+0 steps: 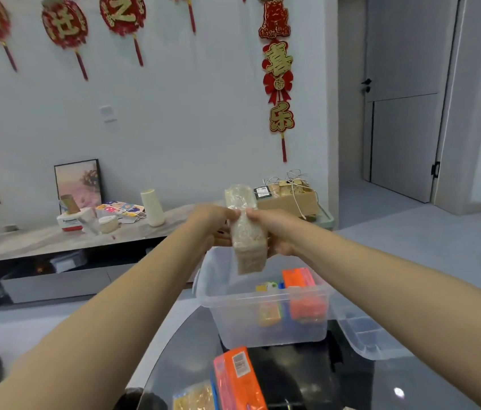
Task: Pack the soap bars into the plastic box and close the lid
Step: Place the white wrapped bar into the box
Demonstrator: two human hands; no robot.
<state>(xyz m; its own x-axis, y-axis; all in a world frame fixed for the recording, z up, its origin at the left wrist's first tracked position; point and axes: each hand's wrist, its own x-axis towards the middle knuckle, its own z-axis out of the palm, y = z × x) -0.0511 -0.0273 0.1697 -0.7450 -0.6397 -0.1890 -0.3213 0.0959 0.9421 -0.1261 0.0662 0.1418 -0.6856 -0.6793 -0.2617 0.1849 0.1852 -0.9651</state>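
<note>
Soap bars partly packed: we grip a wrapped beige bar (248,241) in left hand (212,223) and right hand (274,229) above the plastic box (262,321); orange bar (237,377) waits, lid (363,335) off.

**Layout around the plastic box**

Sitting on the table (307,377), near its far edge: the plastic box (265,315). Lying inside the box, toward its right side: two soap bars (302,287), one against the right wall, another just left of it. Leaning just right of the box: the lid (366,335). Lying in front of the box, at the near edge: a soap pack (237,377), with another pack (193,398) just left of it. Hanging above the box's far rim: a wrapped bar (246,235), gripped between the left hand (212,223) and right hand (274,229). Standing well behind the box: a low cabinet (41,241) along the wall.
</note>
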